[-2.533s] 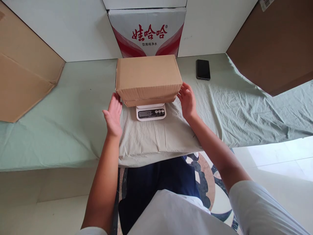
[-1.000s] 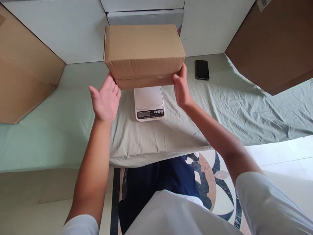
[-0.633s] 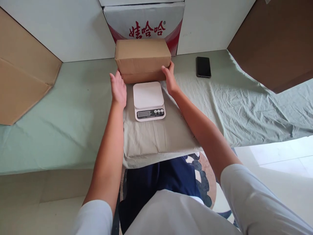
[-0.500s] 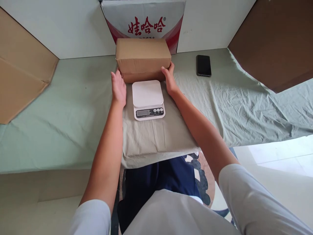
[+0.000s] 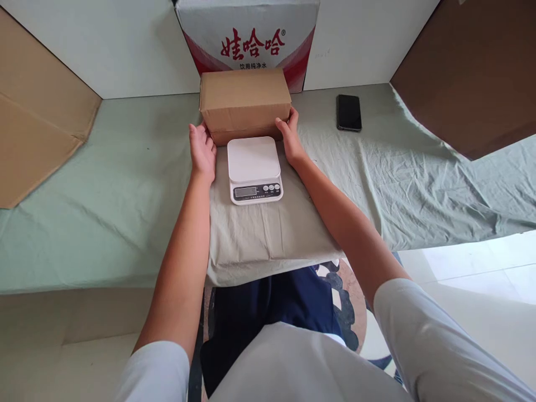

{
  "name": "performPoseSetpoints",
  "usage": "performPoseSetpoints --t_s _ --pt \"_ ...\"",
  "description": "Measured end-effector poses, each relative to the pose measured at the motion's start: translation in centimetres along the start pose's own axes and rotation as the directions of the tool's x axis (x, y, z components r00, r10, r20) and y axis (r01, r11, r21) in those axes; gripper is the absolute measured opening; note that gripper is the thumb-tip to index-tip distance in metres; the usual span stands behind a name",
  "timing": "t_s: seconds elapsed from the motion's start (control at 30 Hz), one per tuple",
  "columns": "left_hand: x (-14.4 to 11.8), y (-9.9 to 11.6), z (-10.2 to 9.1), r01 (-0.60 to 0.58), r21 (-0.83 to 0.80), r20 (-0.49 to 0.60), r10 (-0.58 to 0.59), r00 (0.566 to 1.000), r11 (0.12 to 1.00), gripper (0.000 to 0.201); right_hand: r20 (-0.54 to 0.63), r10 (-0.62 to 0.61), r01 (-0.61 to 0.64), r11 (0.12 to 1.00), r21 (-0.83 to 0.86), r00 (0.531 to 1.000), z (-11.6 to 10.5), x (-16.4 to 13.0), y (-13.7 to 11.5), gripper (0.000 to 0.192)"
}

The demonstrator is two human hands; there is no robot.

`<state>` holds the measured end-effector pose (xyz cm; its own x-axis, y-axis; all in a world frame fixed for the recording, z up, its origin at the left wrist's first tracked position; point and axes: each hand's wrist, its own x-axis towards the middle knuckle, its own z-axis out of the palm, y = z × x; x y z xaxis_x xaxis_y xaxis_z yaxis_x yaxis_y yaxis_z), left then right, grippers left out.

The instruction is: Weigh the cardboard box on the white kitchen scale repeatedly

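A brown cardboard box (image 5: 246,103) is between my two hands, just behind a white kitchen scale (image 5: 254,167). My left hand (image 5: 203,152) is against the box's left lower side, palm inward and thumb raised. On the right, my right hand (image 5: 290,137) grips the lower corner, thumb on the front face and fingers along the side. The far fingertips of both hands are hidden. The scale's platform carries nothing, and its display and buttons face me. The box's underside is out of sight.
Behind stands a white and red carton (image 5: 251,33) with red lettering, against a white panel. A black phone (image 5: 348,112) lies to the right on the green cloth (image 5: 138,184). Large cardboard sheets rise at left (image 5: 37,111) and right (image 5: 469,78).
The cardboard box has come slightly toward me and lower, uncovering small black lettering on the carton behind. Both hands stay at its sides. The scale stays in place.
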<state>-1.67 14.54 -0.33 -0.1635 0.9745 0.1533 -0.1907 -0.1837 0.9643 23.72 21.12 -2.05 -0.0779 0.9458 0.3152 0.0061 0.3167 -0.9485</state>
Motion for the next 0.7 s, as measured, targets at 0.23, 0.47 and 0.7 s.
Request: performPoseSetpoints --t_s 0.23,0.47,0.7 --pt "-0.1 0.5 0.6 0.037 0.053 -0.014 -0.037 0.999 0.998 0.072 -0.007 -0.022 0.021 0.997 -0.068 1.000 -0.1 0.2 0.5 0.094" --pt "0.2 0.2 -0.2 0.055 0.095 -0.002 -0.055 0.998 0.994 0.083 0.004 -0.044 0.045 0.993 -0.110 0.999 -0.5 1.0 1.7 0.086" --pt "0.2 0.0 -0.7 0.075 0.130 -0.011 -0.075 0.997 0.989 0.085 -0.066 -0.032 0.027 0.997 -0.078 0.997 -0.8 0.7 1.7 0.077"
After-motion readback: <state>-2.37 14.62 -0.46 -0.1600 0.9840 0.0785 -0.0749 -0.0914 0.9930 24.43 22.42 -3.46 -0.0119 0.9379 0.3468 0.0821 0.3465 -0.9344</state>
